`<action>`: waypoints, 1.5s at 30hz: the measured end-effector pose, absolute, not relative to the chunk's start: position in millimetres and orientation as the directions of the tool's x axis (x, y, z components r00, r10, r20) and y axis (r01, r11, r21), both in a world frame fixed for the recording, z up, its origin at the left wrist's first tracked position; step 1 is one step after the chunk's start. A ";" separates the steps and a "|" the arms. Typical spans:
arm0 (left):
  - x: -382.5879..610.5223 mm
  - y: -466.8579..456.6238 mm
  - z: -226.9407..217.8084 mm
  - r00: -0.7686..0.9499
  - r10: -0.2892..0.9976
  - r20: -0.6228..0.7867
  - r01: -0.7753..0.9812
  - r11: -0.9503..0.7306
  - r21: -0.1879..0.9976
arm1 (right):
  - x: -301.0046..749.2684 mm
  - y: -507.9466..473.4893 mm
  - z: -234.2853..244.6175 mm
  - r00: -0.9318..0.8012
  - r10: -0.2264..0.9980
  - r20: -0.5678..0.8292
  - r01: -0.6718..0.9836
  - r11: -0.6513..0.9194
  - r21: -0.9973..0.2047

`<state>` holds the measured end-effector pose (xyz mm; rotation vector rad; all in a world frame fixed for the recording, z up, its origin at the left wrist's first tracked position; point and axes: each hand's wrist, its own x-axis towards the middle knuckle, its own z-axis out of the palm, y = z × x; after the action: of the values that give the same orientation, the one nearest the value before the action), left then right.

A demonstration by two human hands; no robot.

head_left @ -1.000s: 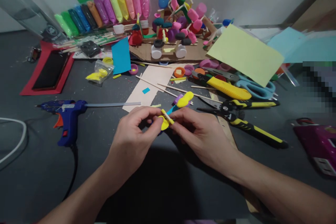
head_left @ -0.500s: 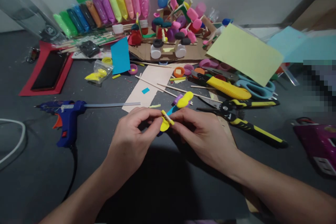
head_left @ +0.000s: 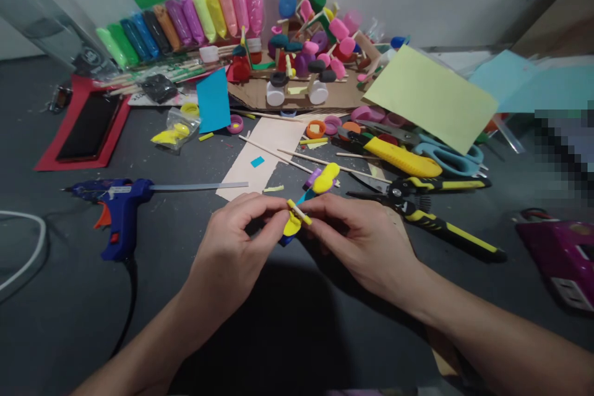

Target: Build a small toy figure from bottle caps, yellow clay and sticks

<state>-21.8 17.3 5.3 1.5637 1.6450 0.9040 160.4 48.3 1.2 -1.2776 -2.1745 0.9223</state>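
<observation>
A small toy model [head_left: 292, 224] is pinched between my two hands above the dark table. It has yellow clay over a blue part, and a short pale stick with yellow ends crosses its top. My left hand [head_left: 236, 229] is closed on its left side, thumb and forefinger against the yellow clay. On the right, the thumb and forefinger of my right hand [head_left: 357, 223] grip near the stick's lower end. Just beyond my fingers, a blue strip leads to a yellow clay lump [head_left: 326, 177] and a purple cap [head_left: 313, 177]. My fingers hide part of the model.
A blue glue gun [head_left: 120, 192] lies left, its glue stick pointing toward my hands. Black-yellow pruners [head_left: 445, 229], a yellow cutter [head_left: 399, 154] and blue scissors [head_left: 452, 158] lie right. Behind are thin sticks, bottle caps, clay packs [head_left: 204, 12] and finished clay models [head_left: 301, 62] on cardboard [head_left: 255, 94].
The toy model has tilted slightly in my fingers, and its stick and blue underside sit a little lower and further right. Both hands keep their grip.
</observation>
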 end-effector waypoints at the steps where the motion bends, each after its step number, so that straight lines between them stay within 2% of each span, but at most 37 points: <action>1: -21.6 17.1 5.6 -0.063 0.997 -0.037 0.514 0.064 0.855 | 160.5 48.1 1.2 -0.469 0.882 0.047 0.577 0.347 -0.739; 6: -19.9 16.9 5.3 -0.097 0.984 -0.151 0.437 0.178 0.882 | 160.5 47.5 0.9 -0.478 0.876 0.067 0.556 0.360 -0.750; 18: -19.0 16.7 3.8 -0.084 0.973 -0.216 0.363 0.232 0.902 | 160.7 48.9 -0.3 -0.481 0.869 0.117 0.494 0.378 -0.783; 34: -19.7 16.0 2.7 -0.074 0.974 -0.212 0.345 0.225 0.911 | 160.3 49.1 2.3 -0.488 0.865 0.121 0.475 0.379 -0.794; 45: -18.1 17.9 3.0 -0.072 0.977 -0.200 0.351 0.212 0.912 | 163.0 51.5 5.9 -0.565 0.825 0.011 0.429 0.305 -0.850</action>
<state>-18.1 17.9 3.0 1.2862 1.5901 0.8784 163.0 51.5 5.9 -1.1136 -2.1285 1.1777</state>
